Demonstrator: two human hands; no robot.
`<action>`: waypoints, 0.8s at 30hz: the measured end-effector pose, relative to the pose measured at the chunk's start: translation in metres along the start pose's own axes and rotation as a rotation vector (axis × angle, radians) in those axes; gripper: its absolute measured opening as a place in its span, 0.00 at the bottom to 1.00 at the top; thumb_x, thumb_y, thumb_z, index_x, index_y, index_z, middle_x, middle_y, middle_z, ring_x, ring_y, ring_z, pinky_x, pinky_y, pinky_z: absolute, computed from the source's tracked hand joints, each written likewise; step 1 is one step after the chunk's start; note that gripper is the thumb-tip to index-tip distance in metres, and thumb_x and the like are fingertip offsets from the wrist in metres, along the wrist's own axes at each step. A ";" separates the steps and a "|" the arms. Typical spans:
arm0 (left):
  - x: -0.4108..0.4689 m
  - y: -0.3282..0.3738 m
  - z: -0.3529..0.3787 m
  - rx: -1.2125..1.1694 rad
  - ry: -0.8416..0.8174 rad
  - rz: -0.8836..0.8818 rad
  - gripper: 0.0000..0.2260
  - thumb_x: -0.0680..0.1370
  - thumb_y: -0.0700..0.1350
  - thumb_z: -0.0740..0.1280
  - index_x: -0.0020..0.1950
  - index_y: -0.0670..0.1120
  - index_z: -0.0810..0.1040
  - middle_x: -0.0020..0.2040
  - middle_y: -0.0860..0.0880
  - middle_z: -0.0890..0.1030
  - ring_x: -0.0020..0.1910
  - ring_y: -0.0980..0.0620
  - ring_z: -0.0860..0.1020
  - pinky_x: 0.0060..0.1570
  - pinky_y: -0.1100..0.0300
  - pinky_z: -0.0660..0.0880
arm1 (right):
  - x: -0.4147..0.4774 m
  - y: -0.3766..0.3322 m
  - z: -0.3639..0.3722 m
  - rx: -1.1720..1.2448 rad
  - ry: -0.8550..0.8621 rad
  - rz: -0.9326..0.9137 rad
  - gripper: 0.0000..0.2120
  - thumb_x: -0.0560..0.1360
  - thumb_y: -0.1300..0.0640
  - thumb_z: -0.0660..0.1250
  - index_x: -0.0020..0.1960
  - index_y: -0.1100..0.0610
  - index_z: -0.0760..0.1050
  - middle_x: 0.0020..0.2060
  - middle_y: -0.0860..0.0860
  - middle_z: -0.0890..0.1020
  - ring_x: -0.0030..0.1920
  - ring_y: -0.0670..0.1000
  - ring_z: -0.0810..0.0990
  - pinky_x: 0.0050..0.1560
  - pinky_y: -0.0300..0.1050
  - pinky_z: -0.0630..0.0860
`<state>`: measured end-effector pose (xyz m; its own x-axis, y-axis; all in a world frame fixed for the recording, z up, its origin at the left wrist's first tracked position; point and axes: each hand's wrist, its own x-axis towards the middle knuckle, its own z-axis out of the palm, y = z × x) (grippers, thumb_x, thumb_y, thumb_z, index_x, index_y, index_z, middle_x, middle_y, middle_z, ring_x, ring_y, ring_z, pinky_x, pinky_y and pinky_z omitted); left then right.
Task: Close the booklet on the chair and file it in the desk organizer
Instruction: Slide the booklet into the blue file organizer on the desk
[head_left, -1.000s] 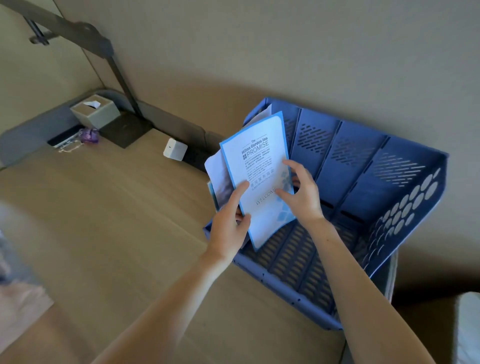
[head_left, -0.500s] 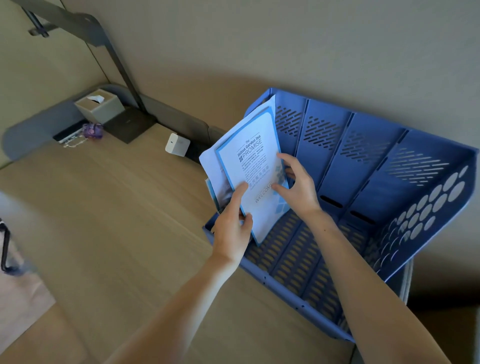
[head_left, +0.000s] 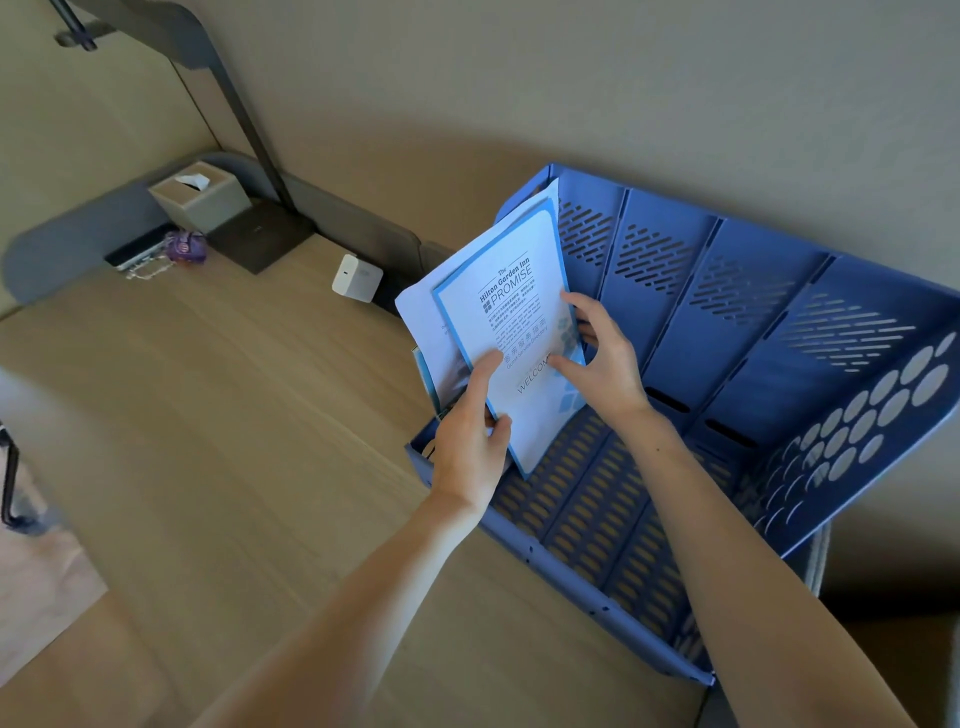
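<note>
1. Currently upright in leftmost slot of organizer (head_left: 810, 332): booklet (head_left: 519, 332), closed.
2. Left hand (head_left: 470, 441), 7 o'clock of booklet: fingers pinched on lower edge.
3. Right hand (head_left: 605, 364), 4 o'clock: fingers clamped on right edge.

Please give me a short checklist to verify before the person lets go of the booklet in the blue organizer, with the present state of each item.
1. Booklet is closed, cover facing out: ok.
2. Booklet is in the leftmost slot of the organizer, beside the papers already there: ok.
3. Bottom edge is seated on the organizer floor: cannot tell; the lower corner looks near the floor, but contact is not visible.
4. Both hands keep control: ok; left hand pinches the lower left edge, right hand steadies the right edge.
5. Booklet stands upright: not ok; it leans to the left.
6. The slots to the right are free: ok.
</note>
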<state>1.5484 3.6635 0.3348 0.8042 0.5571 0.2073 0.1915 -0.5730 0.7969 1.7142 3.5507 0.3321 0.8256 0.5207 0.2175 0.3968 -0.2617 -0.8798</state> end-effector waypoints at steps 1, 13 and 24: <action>0.001 0.000 0.001 -0.002 0.002 0.001 0.33 0.77 0.34 0.67 0.69 0.65 0.60 0.54 0.41 0.80 0.37 0.56 0.74 0.39 0.78 0.71 | 0.000 0.001 0.000 -0.005 -0.003 0.005 0.38 0.69 0.64 0.76 0.70 0.37 0.66 0.67 0.43 0.74 0.65 0.44 0.73 0.69 0.46 0.72; -0.002 -0.002 -0.001 -0.037 0.005 0.007 0.33 0.77 0.33 0.67 0.70 0.65 0.60 0.50 0.44 0.79 0.38 0.65 0.75 0.42 0.68 0.76 | -0.001 0.000 0.002 -0.049 -0.022 0.031 0.39 0.70 0.62 0.76 0.71 0.34 0.64 0.66 0.43 0.74 0.66 0.44 0.72 0.69 0.47 0.72; -0.002 -0.002 -0.004 -0.103 -0.004 0.035 0.33 0.76 0.33 0.66 0.70 0.64 0.61 0.63 0.58 0.70 0.40 0.55 0.78 0.40 0.75 0.72 | -0.004 -0.001 0.004 -0.066 -0.023 0.040 0.39 0.70 0.59 0.77 0.72 0.34 0.64 0.66 0.44 0.74 0.65 0.43 0.72 0.67 0.42 0.72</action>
<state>1.5439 3.6660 0.3350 0.8114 0.5357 0.2337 0.1048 -0.5268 0.8435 1.7094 3.5520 0.3302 0.8320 0.5274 0.1724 0.3900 -0.3348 -0.8578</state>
